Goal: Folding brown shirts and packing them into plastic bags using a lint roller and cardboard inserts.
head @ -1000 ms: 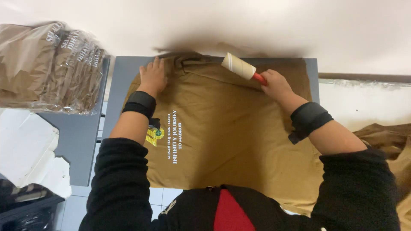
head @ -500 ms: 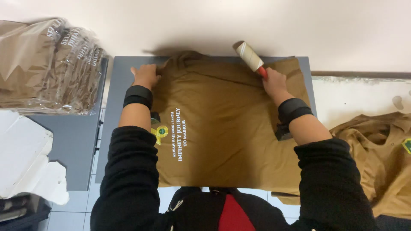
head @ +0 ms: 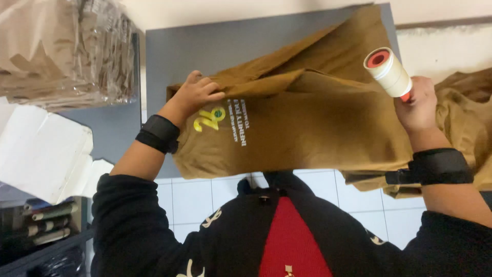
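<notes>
Lifted off the grey table (head: 205, 46) since the earlier frame, our brown shirt (head: 307, 123) now runs left to right, our left hand (head: 192, 97) pinching its left edge, our right hand (head: 417, 105) gripping the lint roller (head: 388, 72) pointing up-left.

Black sleeves; black wrist bands on both arms; red chest panel; white markings.
</notes>
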